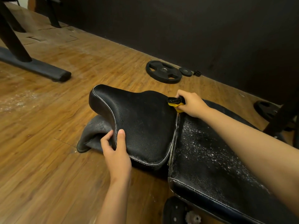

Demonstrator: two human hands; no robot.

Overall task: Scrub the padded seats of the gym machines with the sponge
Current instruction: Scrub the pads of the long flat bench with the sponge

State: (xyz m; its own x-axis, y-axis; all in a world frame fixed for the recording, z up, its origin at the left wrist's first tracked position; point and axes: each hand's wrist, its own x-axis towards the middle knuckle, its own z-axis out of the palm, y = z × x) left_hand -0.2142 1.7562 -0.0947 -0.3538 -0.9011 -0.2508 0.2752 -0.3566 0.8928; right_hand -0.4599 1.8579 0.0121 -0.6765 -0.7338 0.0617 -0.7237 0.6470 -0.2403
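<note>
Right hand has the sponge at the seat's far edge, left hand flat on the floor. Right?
No. In the head view the left hand grips the near edge of the seat, not the floor. The right hand does hold the sponge at the far edge.

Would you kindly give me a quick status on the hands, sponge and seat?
Left hand grips side edge of seat pad. Right hand holds sponge at its far corner, by the gap. Back pad speckled white; nothing blocking.
</note>
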